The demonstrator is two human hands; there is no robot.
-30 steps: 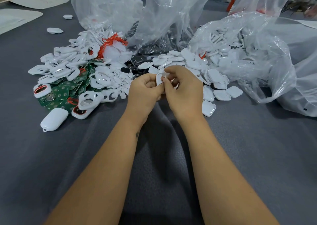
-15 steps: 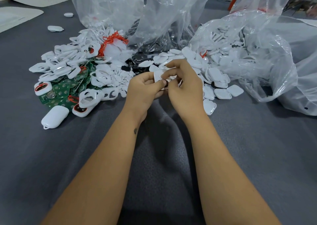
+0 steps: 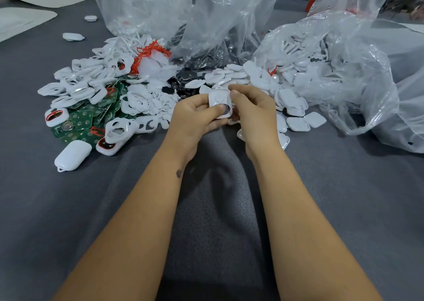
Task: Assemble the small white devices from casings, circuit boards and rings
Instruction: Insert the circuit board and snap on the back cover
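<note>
While pinched between both hands [image 3: 229,114]: white casing [image 3: 219,102], flat face toward camera, long axis upright.

Glossy white plastic casings [image 3: 298,124]; matt grey cloth table [image 3: 344,197]; crinkled clear plastic bags [image 3: 358,55].

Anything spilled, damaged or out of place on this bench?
Nothing looks damaged. Parts lie in loose heaps spilling from open plastic bags, with green circuit boards under white rings. Both hands hold one white casing.
</note>
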